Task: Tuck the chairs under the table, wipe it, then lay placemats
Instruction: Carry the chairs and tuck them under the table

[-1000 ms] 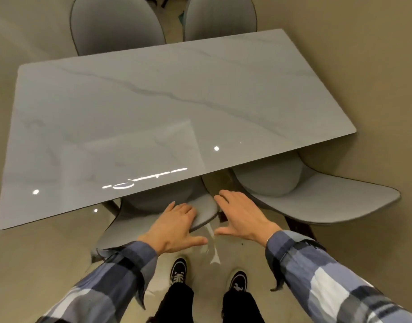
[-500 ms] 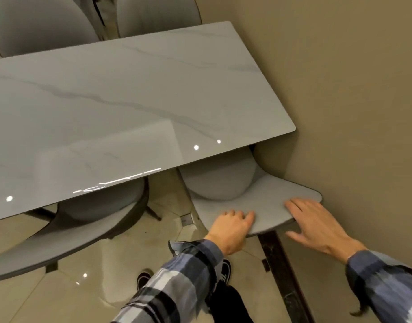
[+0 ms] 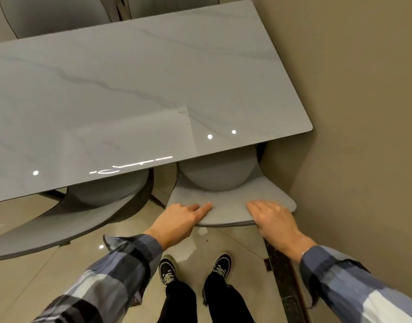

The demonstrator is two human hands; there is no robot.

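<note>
A grey marble-look table (image 3: 142,85) fills the upper left of the head view. The right near grey chair (image 3: 230,203) stands partly under its near edge, beside the wall. Both hands press flat on that chair's backrest top: my left hand (image 3: 179,220) at its left end, my right hand (image 3: 275,217) at its right end, fingers straight. The left near grey chair (image 3: 67,217) sits further under the table, its backrest sticking out toward me.
A beige wall (image 3: 363,113) runs close along the table's right end. Two more grey chairs (image 3: 53,15) stand at the far side. A dark skirting strip (image 3: 284,276) lines the tiled floor (image 3: 37,287) by my right foot.
I have moved from the left near chair to the right one. Both hands now lie on its backrest, and the chair sits a little further under the table.
</note>
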